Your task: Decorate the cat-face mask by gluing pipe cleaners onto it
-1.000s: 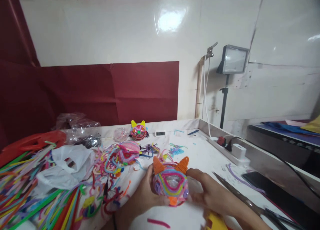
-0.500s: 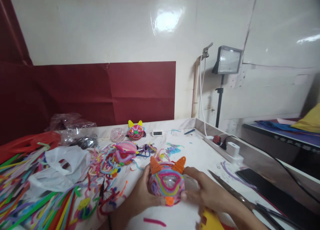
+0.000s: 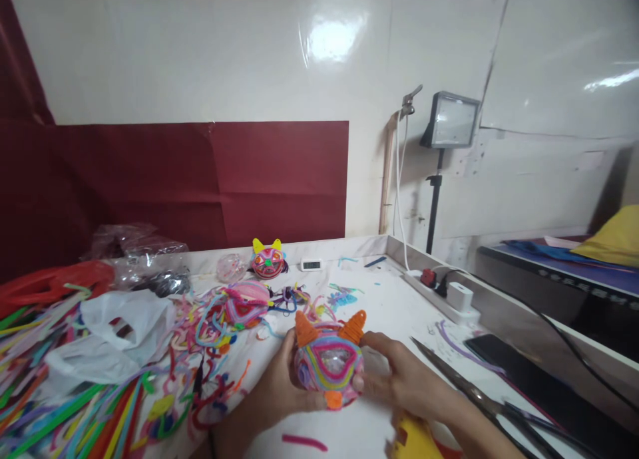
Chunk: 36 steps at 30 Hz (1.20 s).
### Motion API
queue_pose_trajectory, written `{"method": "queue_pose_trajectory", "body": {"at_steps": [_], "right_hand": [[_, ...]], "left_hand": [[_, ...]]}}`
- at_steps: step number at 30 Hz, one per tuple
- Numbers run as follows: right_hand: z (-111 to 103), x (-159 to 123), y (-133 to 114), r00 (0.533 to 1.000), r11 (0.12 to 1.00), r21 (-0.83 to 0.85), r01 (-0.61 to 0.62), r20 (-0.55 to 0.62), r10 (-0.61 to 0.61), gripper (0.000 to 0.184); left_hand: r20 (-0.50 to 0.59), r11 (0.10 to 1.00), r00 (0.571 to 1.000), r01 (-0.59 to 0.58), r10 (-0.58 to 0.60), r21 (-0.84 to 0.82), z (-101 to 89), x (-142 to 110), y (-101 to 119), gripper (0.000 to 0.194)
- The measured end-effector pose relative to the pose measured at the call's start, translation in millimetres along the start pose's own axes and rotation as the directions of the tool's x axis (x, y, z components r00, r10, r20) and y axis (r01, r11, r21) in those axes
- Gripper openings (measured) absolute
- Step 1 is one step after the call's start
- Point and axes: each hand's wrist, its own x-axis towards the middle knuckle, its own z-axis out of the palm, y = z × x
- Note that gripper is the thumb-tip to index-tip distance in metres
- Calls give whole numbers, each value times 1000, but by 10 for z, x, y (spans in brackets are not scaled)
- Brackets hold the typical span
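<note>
Between my two hands is a round ball craft (image 3: 329,366), wrapped in pink, blue and yellow pipe cleaners, with two orange ears on top and an orange tab at the bottom. A clear patch shows at its centre. My left hand (image 3: 284,379) wraps the ball's left side, thumb along the lower front. From the right, my right hand (image 3: 394,372) grips it with thumb and fingers. A short magenta pipe cleaner piece (image 3: 304,442) lies below the ball. Scissors (image 3: 464,386) rest right of my right hand, and a yellow piece (image 3: 417,439) sits under that wrist.
Loose pipe cleaners (image 3: 100,412) and a white plastic bag (image 3: 114,339) cover the left. Behind stand a finished-looking cat-faced ball (image 3: 268,262), another wrapped ball (image 3: 247,303) and a small digital display (image 3: 311,265). A phone (image 3: 529,372) and power strip (image 3: 454,306) line the right edge.
The whole view has shifted slightly, so everything sits a little further left. Both hands keep hold of the ball craft in nearly the same pose.
</note>
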Motion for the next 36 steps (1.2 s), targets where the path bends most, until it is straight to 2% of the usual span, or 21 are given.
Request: {"method": "queue_pose_trajectory", "body": {"at_steps": [3,6,9,12,15,24,36], "right_hand": [[6,0,4,1000,1000,-17,-7,2,7,46],[9,1,14,999,998,-51,-45,-11,44,45],[18,2,38,997,994,-73,-78,-14,77,48],[32,0,67,993,989,-92,-114,-23,112,57],[41,-5,78,989,984,-101,-145,-28,143,63],[22,-10,26,990,986,-98,-138,-14,138,56],[15,4,0,995,993,-75,-96,-9,95,46]], "left_hand": [[-12,999,999,-36,36,20,-41,18,2,79],[-73,990,992,-94,102,107,-91,28,36,62],[-203,978,975,-52,94,203,-110,22,78,48],[-302,966,948,-25,105,256,-122,17,92,44],[-330,962,935,-35,128,273,-143,20,83,40],[-421,955,894,-27,156,296,-124,34,94,26],[-419,950,898,1,136,312,-125,13,76,24]]}}
